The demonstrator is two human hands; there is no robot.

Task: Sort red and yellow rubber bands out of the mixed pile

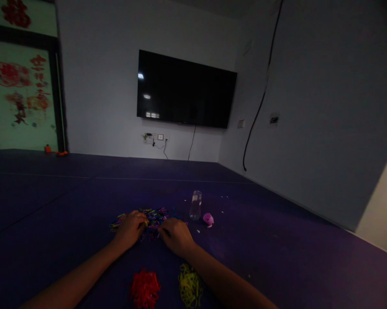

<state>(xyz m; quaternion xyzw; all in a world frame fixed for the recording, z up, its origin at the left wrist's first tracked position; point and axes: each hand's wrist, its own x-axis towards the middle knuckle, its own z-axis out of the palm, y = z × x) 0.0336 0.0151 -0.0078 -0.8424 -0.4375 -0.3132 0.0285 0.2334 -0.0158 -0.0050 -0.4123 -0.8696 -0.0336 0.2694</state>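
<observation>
A loose pile of mixed-colour thin bands (155,216) lies on the purple surface. My left hand (131,229) rests at the pile's left side, fingers curled, with a bit of yellow band at its fingertips. At the pile's right edge is my right hand (176,235), its fingers bent together; anything between them is too small to make out. Nearer to me are a red heap of bands (145,288) and a yellow-green heap (189,286), the latter beside my right forearm.
A clear bottle (195,206) stands beyond my right hand, with a pink-purple object (208,219) beside it. Small white scraps are scattered nearby. A black screen (185,90) hangs on the wall, and a dark cable (261,101) runs down at the right.
</observation>
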